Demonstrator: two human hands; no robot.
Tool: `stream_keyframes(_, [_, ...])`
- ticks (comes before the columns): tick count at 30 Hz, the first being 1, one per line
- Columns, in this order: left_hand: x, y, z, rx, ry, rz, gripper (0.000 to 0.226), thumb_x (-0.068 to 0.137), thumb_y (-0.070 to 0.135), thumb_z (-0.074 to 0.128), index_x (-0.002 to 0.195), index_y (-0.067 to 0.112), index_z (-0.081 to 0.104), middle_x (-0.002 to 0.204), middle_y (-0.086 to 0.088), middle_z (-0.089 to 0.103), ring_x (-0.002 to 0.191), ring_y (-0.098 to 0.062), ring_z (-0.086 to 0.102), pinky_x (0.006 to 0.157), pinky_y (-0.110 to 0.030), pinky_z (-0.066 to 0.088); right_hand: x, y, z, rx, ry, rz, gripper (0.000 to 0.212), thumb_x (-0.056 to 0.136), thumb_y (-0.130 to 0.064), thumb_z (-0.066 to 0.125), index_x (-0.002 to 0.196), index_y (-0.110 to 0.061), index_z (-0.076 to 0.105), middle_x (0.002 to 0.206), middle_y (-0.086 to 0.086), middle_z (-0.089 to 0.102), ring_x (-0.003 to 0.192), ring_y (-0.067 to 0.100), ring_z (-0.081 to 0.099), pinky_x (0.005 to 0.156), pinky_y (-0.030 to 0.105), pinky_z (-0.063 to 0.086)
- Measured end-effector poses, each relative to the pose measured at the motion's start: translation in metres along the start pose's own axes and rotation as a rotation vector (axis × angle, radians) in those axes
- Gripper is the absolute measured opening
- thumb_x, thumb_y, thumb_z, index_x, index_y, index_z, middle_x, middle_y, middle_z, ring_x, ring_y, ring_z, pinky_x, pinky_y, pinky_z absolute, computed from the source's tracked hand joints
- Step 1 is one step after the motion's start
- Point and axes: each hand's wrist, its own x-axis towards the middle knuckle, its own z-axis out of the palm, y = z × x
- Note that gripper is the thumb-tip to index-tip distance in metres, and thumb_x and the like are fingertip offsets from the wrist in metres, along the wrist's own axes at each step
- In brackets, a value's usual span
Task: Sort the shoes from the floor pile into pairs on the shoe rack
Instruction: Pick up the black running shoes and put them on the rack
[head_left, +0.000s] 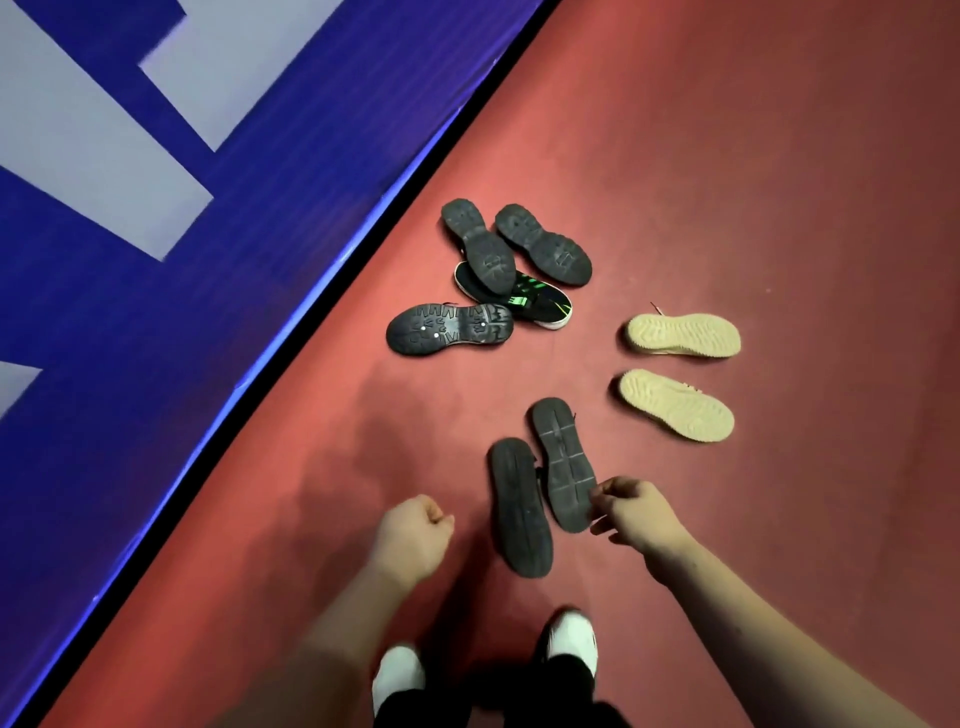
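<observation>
Several shoes lie sole-up on the red floor (727, 182). Nearest me are two dark flat-soled shoes, the left one (519, 506) and the right one (563, 462), touching side by side. My right hand (636, 512) has curled fingers at the heel edge of the right dark shoe. My left hand (413, 538) hangs loosely curled to the left, holding nothing. Two cream-soled shoes (683, 335) (675, 405) lie to the right. Farther off, two dark lugged soles (478, 244) (543, 244) and a third (449, 328) surround an upright black-and-green sneaker (540, 304). No shoe rack is in view.
A blue wall panel with pale grey shapes (130, 234) runs diagonally along the left, meeting the floor at a black strip. My two feet in white shoes (397, 675) (571, 636) stand at the bottom edge.
</observation>
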Motion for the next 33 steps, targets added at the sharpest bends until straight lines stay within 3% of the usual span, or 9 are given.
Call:
stream_keyframes(3, [0.058, -0.023, 0.050, 0.009, -0.055, -0.007, 0.026, 0.089, 0.031, 0.058, 0.067, 0.017, 0.052, 0.085, -0.007, 0.069, 0.093, -0.026, 0.064, 0.081, -0.029, 0.047, 0.071, 0.020, 0.038, 0.028, 0.007, 0.024, 0.012, 0.091, -0.001, 0.049, 0.082, -0.006, 0.054, 0.072, 0.017, 0.054, 0.050, 0.020, 0.046, 0.041, 0.018, 0.034])
stream_keyframes(6, [0.123, -0.026, 0.099, 0.076, -0.070, 0.004, 0.027, 0.090, 0.032, 0.055, 0.096, 0.008, 0.066, 0.107, -0.012, 0.070, 0.106, -0.027, 0.063, 0.088, -0.028, 0.047, 0.152, 0.034, 0.051, -0.136, 0.037, -0.029, 0.013, 0.087, -0.003, 0.051, 0.079, -0.005, 0.060, 0.069, 0.014, 0.063, 0.051, 0.024, 0.057, 0.046, 0.023, 0.039])
stream_keyframes(12, [0.254, 0.010, 0.142, 0.278, -0.150, 0.137, 0.038, 0.090, 0.026, 0.050, 0.104, -0.005, 0.067, 0.100, -0.021, 0.072, 0.096, -0.031, 0.068, 0.082, -0.031, 0.051, 0.284, 0.041, 0.044, -0.499, 0.155, -0.202, 0.019, 0.080, -0.012, 0.056, 0.084, 0.001, 0.069, 0.085, 0.020, 0.073, 0.083, 0.035, 0.069, 0.070, 0.035, 0.052])
stream_keyframes(15, [0.305, 0.024, 0.142, 0.371, -0.050, 0.189, 0.037, 0.090, 0.024, 0.053, 0.116, 0.000, 0.063, 0.119, -0.017, 0.065, 0.112, -0.031, 0.061, 0.091, -0.031, 0.046, 0.318, 0.056, 0.047, -0.517, 0.283, -0.243, 0.023, 0.082, -0.017, 0.059, 0.095, -0.002, 0.069, 0.097, 0.019, 0.071, 0.096, 0.034, 0.065, 0.079, 0.033, 0.049])
stream_keyframes(18, [0.334, 0.029, 0.147, 0.395, -0.088, 0.190, 0.041, 0.091, 0.021, 0.055, 0.126, 0.001, 0.055, 0.129, -0.017, 0.059, 0.117, -0.030, 0.058, 0.095, -0.031, 0.045, 0.339, 0.081, 0.051, -0.388, 0.266, -0.219, 0.030, 0.083, -0.017, 0.062, 0.110, -0.003, 0.064, 0.105, 0.014, 0.068, 0.097, 0.027, 0.062, 0.080, 0.028, 0.046])
stream_keyframes(22, [0.341, 0.024, 0.159, 0.405, -0.238, 0.156, 0.036, 0.091, 0.017, 0.052, 0.124, 0.005, 0.060, 0.126, -0.013, 0.062, 0.114, -0.028, 0.061, 0.092, -0.033, 0.052, 0.343, 0.097, 0.043, -0.175, 0.191, -0.141, 0.033, 0.083, -0.013, 0.057, 0.115, -0.008, 0.058, 0.089, 0.012, 0.061, 0.078, 0.024, 0.057, 0.054, 0.023, 0.039])
stream_keyframes(28, [0.319, 0.028, 0.181, 0.560, -0.297, 0.272, 0.036, 0.093, 0.004, 0.039, 0.122, -0.009, 0.056, 0.125, -0.023, 0.060, 0.109, -0.036, 0.061, 0.076, -0.033, 0.048, 0.329, 0.111, 0.044, -0.075, 0.129, -0.057, 0.042, 0.084, -0.015, 0.058, 0.126, -0.014, 0.054, 0.117, 0.013, 0.062, 0.111, 0.027, 0.058, 0.064, 0.026, 0.041])
stream_keyframes(30, [0.326, 0.027, 0.181, 0.559, -0.304, 0.271, 0.033, 0.092, 0.009, 0.046, 0.116, -0.007, 0.060, 0.113, -0.024, 0.064, 0.090, -0.035, 0.064, 0.075, -0.038, 0.051, 0.330, 0.110, 0.045, -0.010, 0.106, -0.082, 0.043, 0.085, -0.012, 0.057, 0.127, -0.015, 0.053, 0.120, 0.010, 0.060, 0.110, 0.023, 0.055, 0.065, 0.026, 0.041])
stream_keyframes(33, [0.339, 0.024, 0.184, 0.273, -0.322, 0.145, 0.019, 0.084, 0.017, 0.061, 0.097, 0.003, 0.063, 0.070, -0.016, 0.052, 0.054, -0.024, 0.045, 0.050, -0.030, 0.043, 0.328, 0.107, 0.048, 0.101, 0.050, -0.099, 0.041, 0.085, -0.002, 0.052, 0.124, -0.014, 0.055, 0.104, 0.007, 0.062, 0.091, 0.018, 0.055, 0.062, 0.025, 0.038])
